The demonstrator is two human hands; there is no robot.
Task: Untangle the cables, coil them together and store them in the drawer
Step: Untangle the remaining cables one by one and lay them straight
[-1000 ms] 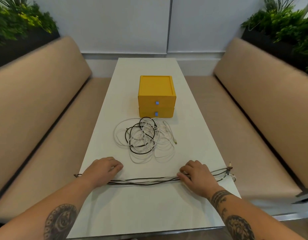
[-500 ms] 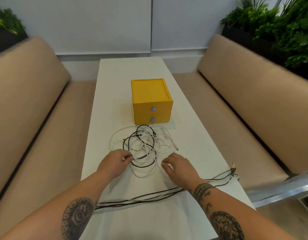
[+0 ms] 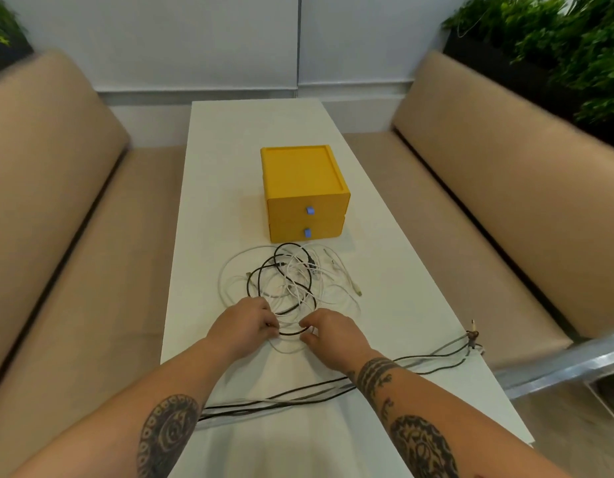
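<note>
Left hand [image 3: 245,327] and right hand [image 3: 329,331] each pinch the near loop of a black cable [image 3: 292,335], fingers curled round it, at the near edge of the tangled cables [image 3: 285,281]. That tangle lies mid-counter [image 3: 229,167], just in front of the yellow drawer unit [image 3: 304,177], whose two drawers are closed. A straightened cable bundle [image 3: 264,402] crosses the near counter beneath both forearms, reaching the right edge.

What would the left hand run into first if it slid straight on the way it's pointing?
Most likely the tangle of cables. The left hand pinches a black cable at the tangle's near edge, so its loops lie directly ahead; the yellow drawer box sits farther back.
</note>
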